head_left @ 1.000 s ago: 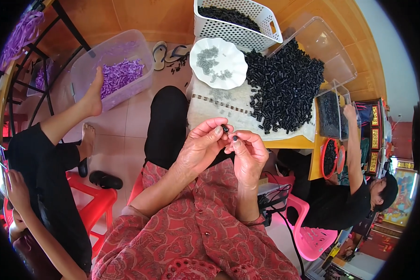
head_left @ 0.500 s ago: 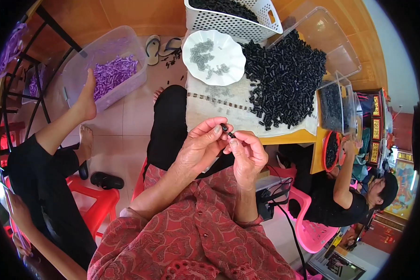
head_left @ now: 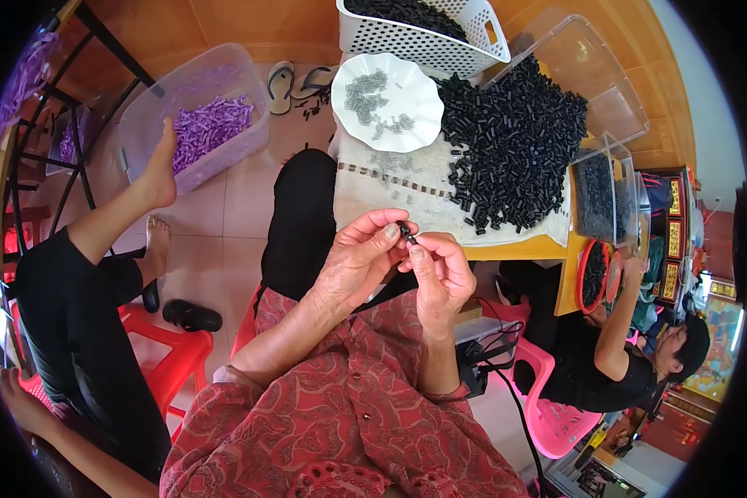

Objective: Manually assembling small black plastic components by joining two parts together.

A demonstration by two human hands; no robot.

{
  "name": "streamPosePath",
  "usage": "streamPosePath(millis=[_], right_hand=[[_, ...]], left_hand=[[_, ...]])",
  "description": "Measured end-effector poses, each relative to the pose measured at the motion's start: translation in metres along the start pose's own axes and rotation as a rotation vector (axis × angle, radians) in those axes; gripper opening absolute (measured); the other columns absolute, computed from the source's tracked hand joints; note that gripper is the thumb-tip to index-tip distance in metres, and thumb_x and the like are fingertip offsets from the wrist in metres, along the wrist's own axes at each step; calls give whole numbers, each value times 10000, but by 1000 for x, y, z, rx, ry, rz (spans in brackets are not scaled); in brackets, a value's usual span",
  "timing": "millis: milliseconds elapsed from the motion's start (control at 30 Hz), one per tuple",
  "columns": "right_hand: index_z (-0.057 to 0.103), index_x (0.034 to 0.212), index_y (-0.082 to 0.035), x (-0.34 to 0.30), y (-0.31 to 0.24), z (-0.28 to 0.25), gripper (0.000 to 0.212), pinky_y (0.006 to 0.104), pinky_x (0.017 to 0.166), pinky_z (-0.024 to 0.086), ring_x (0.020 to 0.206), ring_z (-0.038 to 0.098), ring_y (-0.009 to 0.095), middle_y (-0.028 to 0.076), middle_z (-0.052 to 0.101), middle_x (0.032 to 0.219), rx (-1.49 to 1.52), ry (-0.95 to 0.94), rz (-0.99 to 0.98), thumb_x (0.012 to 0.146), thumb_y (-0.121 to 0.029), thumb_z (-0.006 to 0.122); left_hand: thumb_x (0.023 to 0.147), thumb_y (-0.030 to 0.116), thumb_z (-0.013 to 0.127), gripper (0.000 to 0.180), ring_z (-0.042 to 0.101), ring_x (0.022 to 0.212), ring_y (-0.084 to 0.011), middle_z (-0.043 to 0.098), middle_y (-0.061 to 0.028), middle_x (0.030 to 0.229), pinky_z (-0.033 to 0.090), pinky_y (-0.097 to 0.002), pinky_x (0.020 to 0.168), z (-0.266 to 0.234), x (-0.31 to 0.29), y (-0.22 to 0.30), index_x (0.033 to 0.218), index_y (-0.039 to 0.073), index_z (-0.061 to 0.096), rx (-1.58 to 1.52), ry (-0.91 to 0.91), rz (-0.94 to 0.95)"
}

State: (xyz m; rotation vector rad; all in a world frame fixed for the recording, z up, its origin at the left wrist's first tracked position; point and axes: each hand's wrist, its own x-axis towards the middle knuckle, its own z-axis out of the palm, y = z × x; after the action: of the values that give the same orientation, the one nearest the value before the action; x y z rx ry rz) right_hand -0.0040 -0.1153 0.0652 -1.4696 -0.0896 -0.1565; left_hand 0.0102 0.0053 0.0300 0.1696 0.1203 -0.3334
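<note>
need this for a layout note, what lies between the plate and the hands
Between plate and hands, the head view shows small clear pieces scattered on pale cloth with a brown checked stripe.

- The head view comes from the left of two wide fisheye cameras worn side by side, upright and unmirrored.
- It faces steeply down and forward, catching the white scalloped plate (head_left: 427, 104) from above.
- Nearest the lens, lower in view than the plate, is the wearer's red patterned shirt (head_left: 340, 407), looming large.
- Between shirt and plate, also near, are the left hand (head_left: 357, 259) and right hand (head_left: 437, 286).
- Farther off, left of the plate, the tiled floor (head_left: 245, 195) shows; beyond the plate, a wooden panel (head_left: 257, 29) bends.
- Coverage reaches wide: right of and lower than the plate, a co-worker (head_left: 593, 372) appears tipped sideways.
</note>
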Motion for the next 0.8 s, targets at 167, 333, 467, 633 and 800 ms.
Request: streamPosePath(millis=[167,333,467,633,800], right_hand=[[573,1006,48,2,1,0,116,248,647,527,748,596,134,120,584,973,-41,-8,-7,891,33,577],[572,1003,50,4,2,0,118,240,646,523,739,594,128,116,583,971,-53,-11,-24,886,41,580],[575,985,63,5,0,0,110,230,680,512,753,600,116,112,583,982,-57,-10,1,877,49,594],[580,973,66,5,0,1,104,226,666,510,742,605,113,114,585,975,-136,-15,-15,871,53,600],[582,970,68,6,-2,4,113,215,636,504,733,606,110,116,587,970,-203,-19,-49,860,70,607]], left_hand=[[934,49,542,211,599,886,-164,630,-115,1028,500,-300,801,0,1,0,1133,10,599,46,18,39],[933,49,542,209,596,884,-161,630,-113,1027,496,-298,793,1,1,1,1131,8,598,42,17,27],[933,51,544,208,585,862,-160,630,-113,1028,484,-302,760,2,2,2,1129,7,597,33,22,28],[934,47,541,213,575,845,-166,628,-116,1033,470,-301,737,0,1,3,1137,7,590,70,27,35],[938,42,532,214,571,856,-167,628,-121,1042,464,-296,734,-1,1,2,1143,5,584,103,23,50]])
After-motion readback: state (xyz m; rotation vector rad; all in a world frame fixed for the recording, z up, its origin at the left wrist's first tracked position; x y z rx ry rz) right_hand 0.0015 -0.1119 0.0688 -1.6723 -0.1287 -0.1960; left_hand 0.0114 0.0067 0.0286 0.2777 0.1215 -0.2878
